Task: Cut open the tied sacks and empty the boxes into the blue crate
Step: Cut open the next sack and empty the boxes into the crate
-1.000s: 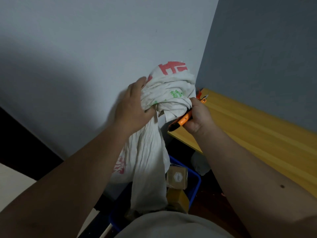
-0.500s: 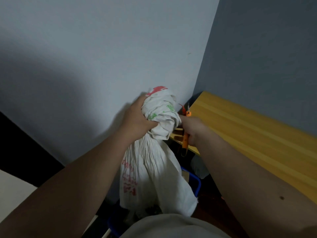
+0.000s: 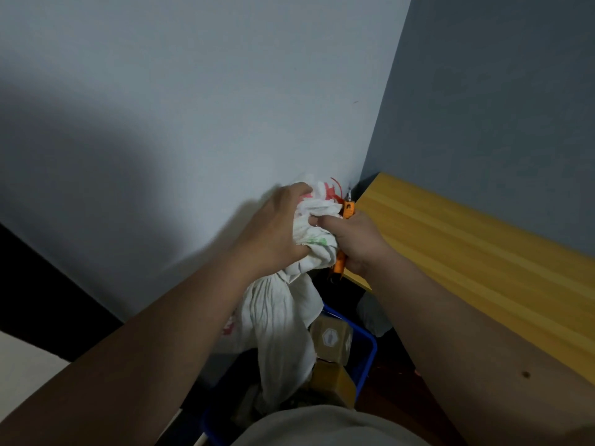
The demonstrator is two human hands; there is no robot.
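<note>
Above the blue plastic crate (image 3: 367, 355) on the floor, a soft white woven sack with red and green print (image 3: 283, 320) is being held up by its bunched end, its open mouth hanging down into the crate. The left hand (image 3: 277, 233) is being kept curled round the gathered cloth, and the right hand (image 3: 354, 239) is being pressed against the same bunch while an orange-handled cutter (image 3: 341, 262) is being gripped in it, tip upward; how much cloth is being pinched by the right fingers cannot be told. A thin red tie (image 3: 336, 185) is being seen at the top of the bunch. Two brown cardboard boxes (image 3: 331, 342) are lying in the crate, just beside the hanging cloth. A yellow wooden tabletop (image 3: 467, 252) is standing to the right.

The sack is judged to be limp, light and easily crumpled, with little or nothing left inside; it is best taken by the gathered end and shaken. The boxes are judged stiff and light, unlikely to be harmed by a short drop. The blade is being held close to cloth and fingers, so care is being called for.
</note>
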